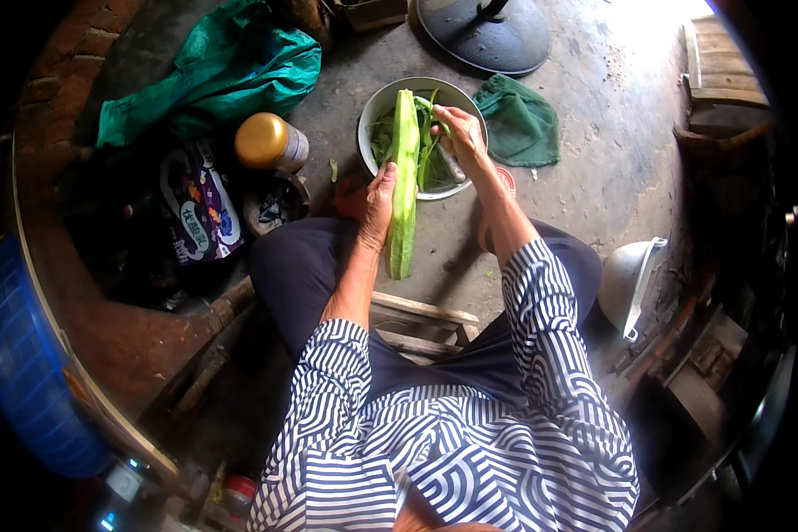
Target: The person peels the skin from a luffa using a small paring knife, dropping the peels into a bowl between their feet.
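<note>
My left hand (376, 206) is wrapped around a long, mostly peeled ridged gourd (404, 206), pale green with darker streaks. The gourd points away from me, its far end over a light metal basin (439, 195) on the floor. Beside it, my right hand (463, 133) pinches a thin green strip (425, 104) between thumb and fingers. Green peelings (380, 135) lie in the basin. Below the right hand, a pale tool handle (451, 164) slants inside the basin; its far part is hidden.
A green cloth (520, 123) lies right of the basin, with a dark wok lid (485, 36) behind. To the left are a gold-lidded jar (266, 142), a purple printed carton (199, 206) and a green sack (253, 73). A metal pot (628, 286) sits by my right knee.
</note>
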The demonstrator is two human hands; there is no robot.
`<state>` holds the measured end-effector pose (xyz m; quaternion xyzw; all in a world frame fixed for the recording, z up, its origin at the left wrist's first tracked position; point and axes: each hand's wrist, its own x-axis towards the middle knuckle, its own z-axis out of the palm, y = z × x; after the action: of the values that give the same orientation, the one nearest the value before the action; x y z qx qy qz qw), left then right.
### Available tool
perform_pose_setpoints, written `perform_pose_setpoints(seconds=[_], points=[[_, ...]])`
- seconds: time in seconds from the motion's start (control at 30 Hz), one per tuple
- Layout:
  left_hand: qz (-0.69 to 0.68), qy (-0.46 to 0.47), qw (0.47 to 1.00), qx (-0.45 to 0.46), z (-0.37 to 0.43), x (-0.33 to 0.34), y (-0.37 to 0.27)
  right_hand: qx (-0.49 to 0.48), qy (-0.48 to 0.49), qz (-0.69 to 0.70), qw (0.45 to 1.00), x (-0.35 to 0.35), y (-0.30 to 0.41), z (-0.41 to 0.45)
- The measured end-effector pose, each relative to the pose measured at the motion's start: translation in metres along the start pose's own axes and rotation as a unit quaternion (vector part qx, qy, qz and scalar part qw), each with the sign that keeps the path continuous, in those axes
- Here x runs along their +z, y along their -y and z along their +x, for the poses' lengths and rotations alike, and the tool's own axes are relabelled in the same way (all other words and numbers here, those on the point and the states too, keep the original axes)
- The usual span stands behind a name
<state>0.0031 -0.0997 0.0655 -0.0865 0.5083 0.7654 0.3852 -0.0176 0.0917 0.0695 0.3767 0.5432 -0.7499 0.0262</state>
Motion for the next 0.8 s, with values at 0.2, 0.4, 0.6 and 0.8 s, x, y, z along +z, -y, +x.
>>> perform_pose_setpoints(seconds=[0.2,0.4,0.6,0.8], points=[[-0.052,0.023,0.998,-0.017,-0.003,0.016,-0.003,-0.082,-0.107,-0.093,0.987,0.003,-0.018,-0.012],[-0.071,-0.005,0.997,-0.027,-0.003,0.013,-0.022,-0.209,-0.066,-0.241,0.945,0.011,-0.005,-0.080],[-0.017,-0.088,0.996,-0.016,-0.002,0.022,-0.019,-0.214,-0.057,-0.282,0.933,0.031,-0.020,-0.134],[-0.010,-0.087,0.995,0.043,0.000,0.023,-0.001,-0.304,-0.118,-0.278,0.903,0.039,-0.021,-0.113]])
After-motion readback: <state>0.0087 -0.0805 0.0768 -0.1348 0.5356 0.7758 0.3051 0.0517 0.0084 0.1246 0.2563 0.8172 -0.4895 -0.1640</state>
